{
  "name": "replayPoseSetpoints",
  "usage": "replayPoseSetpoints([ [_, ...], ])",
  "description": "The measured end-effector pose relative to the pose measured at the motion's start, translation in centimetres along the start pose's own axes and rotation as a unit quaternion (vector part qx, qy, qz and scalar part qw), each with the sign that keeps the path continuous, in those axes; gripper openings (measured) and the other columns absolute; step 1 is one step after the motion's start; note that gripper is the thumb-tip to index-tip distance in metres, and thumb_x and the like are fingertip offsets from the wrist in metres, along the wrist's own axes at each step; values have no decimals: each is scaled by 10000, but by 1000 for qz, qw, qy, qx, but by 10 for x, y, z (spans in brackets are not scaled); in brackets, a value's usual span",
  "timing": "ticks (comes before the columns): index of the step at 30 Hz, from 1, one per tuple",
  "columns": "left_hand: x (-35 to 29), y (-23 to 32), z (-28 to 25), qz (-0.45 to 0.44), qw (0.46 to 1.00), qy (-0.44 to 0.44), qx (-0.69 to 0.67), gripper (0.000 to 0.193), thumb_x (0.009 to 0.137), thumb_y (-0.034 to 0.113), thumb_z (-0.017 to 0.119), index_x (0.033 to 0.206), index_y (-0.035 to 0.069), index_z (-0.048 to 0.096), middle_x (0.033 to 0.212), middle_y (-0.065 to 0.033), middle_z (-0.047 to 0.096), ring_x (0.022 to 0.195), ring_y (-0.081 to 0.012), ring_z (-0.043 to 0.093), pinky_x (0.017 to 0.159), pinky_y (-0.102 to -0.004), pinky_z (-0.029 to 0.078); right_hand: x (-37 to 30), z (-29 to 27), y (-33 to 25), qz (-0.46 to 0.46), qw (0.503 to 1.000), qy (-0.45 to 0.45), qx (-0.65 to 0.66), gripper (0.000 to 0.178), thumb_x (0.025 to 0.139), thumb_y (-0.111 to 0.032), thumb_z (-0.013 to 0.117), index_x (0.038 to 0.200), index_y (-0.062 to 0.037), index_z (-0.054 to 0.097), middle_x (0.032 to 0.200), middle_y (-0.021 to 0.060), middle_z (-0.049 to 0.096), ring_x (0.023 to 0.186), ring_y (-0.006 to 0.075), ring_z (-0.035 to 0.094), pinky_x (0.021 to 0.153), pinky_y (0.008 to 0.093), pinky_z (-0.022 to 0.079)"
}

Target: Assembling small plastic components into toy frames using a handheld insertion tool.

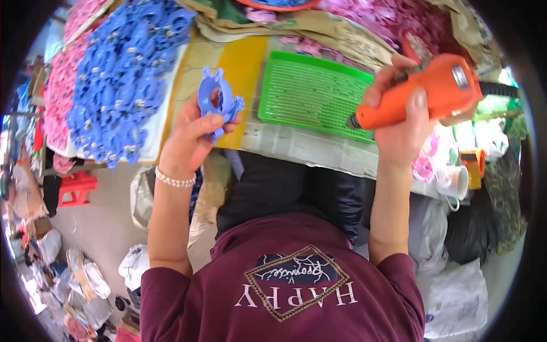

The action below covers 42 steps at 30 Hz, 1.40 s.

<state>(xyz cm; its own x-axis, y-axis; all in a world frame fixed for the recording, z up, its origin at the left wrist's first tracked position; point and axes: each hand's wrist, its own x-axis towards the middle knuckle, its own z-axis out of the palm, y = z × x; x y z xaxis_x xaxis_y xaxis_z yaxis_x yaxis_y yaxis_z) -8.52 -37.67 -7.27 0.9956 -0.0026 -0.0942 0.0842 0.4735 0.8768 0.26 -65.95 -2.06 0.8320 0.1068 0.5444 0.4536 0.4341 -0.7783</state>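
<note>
Between thumb and fingers, my left hand (191,131) holds up a blue plastic piece (227,94), ring-shaped with a round opening and small ear-like bumps on top. My right hand (401,128) is wrapped around an orange electric drill (427,94). Its dark tip points left and down, over the right end of a green slotted tray (285,117). A black cord (500,89) runs from the back of the drill to the right. The drill tip and the blue piece are well apart, with the tray between them.
Many similar blue pieces (122,74) are heaped at the left beside pink ones (57,102). More pink pieces (393,17) fill a sack at the back. A white mug (452,182) stands at the table's right edge. A red stool (77,188) is on the floor at left.
</note>
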Motion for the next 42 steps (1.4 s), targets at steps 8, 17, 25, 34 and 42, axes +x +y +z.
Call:
replayPoseSetpoints([
  [8,-16,-56,51,-167,982,-19,-83,504,760,51,714,1198,39,465,981,-103,618,744,-242,680,548,-284,553,18,-17,34,-8,992,56,-115,408,893,-328,519,1068,40,509,830,142,579,602,188,554,554,310,463],
  [17,-22,-79,64,-207,972,-46,-105,563,753,32,710,1243,57,434,1075,-115,593,811,-227,666,651,-301,558,15,-18,60,-9,993,58,-100,436,850,-373,575,1009,23,484,810,142,575,568,185,555,502,297,462],
  [25,-18,-80,72,-217,966,-47,-132,598,750,-84,642,1273,49,383,1115,-127,569,875,-258,662,709,-321,566,16,-15,63,-1,992,81,-95,465,835,-387,583,1038,8,447,807,154,573,550,198,558,493,305,473],
  [34,-17,-77,77,-212,974,-20,-76,587,766,-63,657,1267,45,373,1104,-94,541,802,-232,673,628,-273,577,17,-17,65,-7,993,65,-99,475,839,-399,582,1041,4,429,823,162,571,565,203,563,500,311,479],
  [42,-17,-80,79,-180,979,-27,-95,597,760,-40,667,1269,22,361,1101,-92,544,823,-227,667,653,-275,564,16,-16,65,-13,993,58,-98,454,857,-389,564,1032,12,445,818,159,573,568,201,564,500,311,477],
])
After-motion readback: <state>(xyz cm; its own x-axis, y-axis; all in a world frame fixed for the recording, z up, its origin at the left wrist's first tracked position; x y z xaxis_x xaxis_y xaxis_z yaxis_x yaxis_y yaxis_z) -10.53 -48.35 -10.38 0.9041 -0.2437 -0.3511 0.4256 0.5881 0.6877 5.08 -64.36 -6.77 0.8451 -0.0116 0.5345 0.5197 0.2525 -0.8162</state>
